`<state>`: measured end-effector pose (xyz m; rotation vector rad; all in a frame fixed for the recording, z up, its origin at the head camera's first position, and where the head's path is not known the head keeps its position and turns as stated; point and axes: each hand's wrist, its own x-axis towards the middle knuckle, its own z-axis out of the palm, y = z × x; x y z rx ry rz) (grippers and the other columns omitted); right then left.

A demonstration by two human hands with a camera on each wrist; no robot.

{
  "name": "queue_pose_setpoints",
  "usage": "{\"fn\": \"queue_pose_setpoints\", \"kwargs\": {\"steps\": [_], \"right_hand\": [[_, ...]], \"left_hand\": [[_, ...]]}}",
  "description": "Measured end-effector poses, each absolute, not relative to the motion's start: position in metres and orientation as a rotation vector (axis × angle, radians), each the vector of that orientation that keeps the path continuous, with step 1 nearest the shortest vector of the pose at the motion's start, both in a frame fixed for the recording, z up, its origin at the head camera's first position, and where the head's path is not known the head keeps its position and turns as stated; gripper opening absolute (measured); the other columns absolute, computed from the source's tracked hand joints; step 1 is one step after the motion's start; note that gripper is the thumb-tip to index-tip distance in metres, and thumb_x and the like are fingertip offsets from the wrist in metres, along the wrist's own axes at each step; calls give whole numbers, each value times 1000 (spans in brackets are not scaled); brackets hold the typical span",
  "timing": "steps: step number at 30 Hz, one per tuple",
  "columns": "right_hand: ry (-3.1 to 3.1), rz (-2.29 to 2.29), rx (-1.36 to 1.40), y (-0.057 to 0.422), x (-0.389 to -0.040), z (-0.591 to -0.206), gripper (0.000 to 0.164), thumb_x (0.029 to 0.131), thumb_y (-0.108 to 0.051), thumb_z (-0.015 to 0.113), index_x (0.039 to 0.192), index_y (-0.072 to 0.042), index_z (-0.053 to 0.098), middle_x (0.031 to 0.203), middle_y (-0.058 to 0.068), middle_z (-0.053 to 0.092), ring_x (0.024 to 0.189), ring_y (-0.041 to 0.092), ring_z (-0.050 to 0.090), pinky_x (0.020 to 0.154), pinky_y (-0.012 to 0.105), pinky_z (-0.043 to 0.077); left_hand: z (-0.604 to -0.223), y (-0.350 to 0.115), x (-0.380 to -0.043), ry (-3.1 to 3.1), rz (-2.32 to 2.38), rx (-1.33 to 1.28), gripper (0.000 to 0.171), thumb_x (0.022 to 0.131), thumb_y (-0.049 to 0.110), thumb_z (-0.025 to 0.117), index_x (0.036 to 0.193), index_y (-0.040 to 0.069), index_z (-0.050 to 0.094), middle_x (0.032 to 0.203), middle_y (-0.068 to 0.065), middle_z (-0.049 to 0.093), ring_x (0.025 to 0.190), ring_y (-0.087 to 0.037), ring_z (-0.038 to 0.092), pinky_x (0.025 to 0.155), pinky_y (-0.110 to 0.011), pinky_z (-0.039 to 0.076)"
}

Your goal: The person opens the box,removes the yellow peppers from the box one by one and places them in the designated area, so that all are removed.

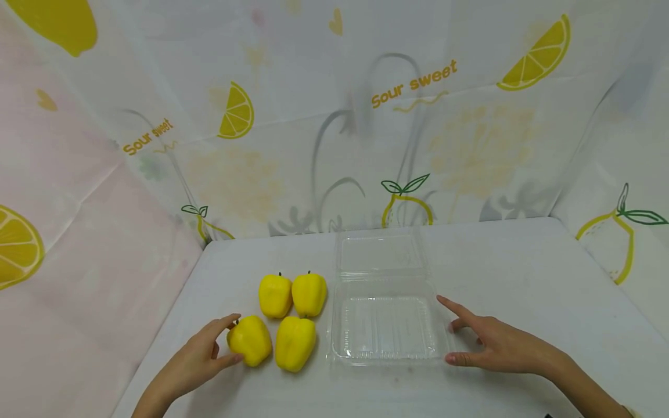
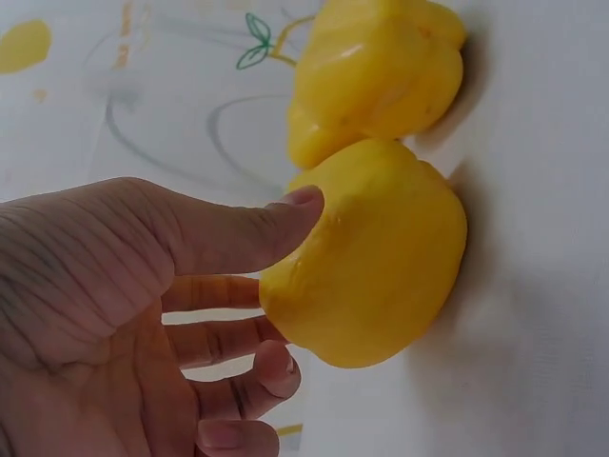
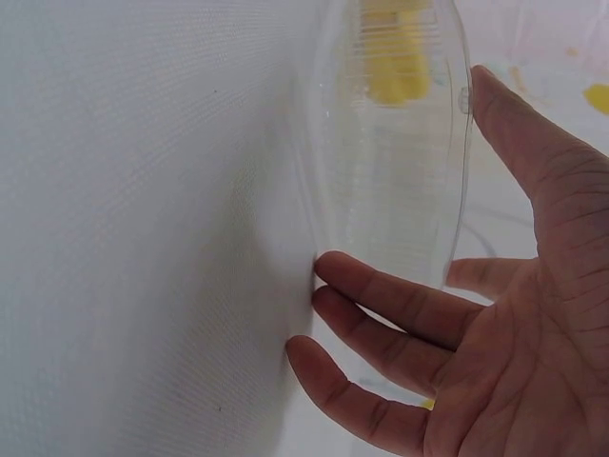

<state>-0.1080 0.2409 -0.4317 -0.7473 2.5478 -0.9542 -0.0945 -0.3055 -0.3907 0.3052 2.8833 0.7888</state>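
My left hand (image 1: 195, 355) is at the nearest left yellow bell pepper (image 1: 253, 342), its thumb and fingers spread around the pepper's left side. The left wrist view shows the thumb over the near side of that pepper (image 2: 381, 257), with some fingers partly hidden behind it. Beside it is another yellow bell pepper (image 1: 295, 343); two more, a left one (image 1: 275, 296) and a right one (image 1: 309, 294), sit behind. My right hand (image 1: 496, 342) is at the right edge of a clear plastic clamshell box (image 1: 340, 325), its thumb and fingertips right at the rim (image 3: 466, 143).
The box's lid (image 1: 381, 253) is laid back toward the rear wall. A white cloth (image 1: 522, 261) covers the table. Behind and at the sides hangs a curtain (image 1: 292, 174) printed with lemons and lettering.
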Motion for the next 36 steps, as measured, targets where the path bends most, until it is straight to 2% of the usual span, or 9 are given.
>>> {"fn": "queue_pose_setpoints", "kwargs": {"steps": [7,12,17,23,36], "right_hand": [[2550,-949,-747,240,-108,-431,94,89,-53,67,159,-25,11,125,-2,58,87,17,58,74,37,47],[2549,-948,-753,240,-109,-430,94,89,-53,67,159,-24,11,125,-2,58,88,17,58,75,37,48],[2548,-952,-756,240,-109,-429,94,89,-53,67,159,-23,11,124,-2,58,89,18,59,75,37,48],[2545,-945,-743,240,-109,-430,95,89,-54,67,159,-23,11,125,-2,58,90,19,59,76,39,48],[2541,-951,-747,241,-109,-431,95,89,-54,67,159,-25,10,124,-3,58,90,18,57,76,37,47]], "left_hand": [[-395,-299,-95,2950,775,209,61,83,38,79,130,6,57,124,-7,59,64,-7,43,54,-24,39],[-393,-296,-95,2978,754,238,55,84,34,79,132,15,59,125,-8,58,64,-8,43,53,-25,39],[-392,-294,-96,2949,736,248,51,86,24,77,134,20,59,113,-6,60,61,-9,43,52,-25,39],[-392,-292,-97,2910,743,263,52,87,18,75,136,19,57,104,-1,59,57,-8,43,51,-25,40],[-391,-289,-101,2888,745,282,50,88,16,75,134,18,58,100,0,59,57,-8,44,52,-25,41]]}}
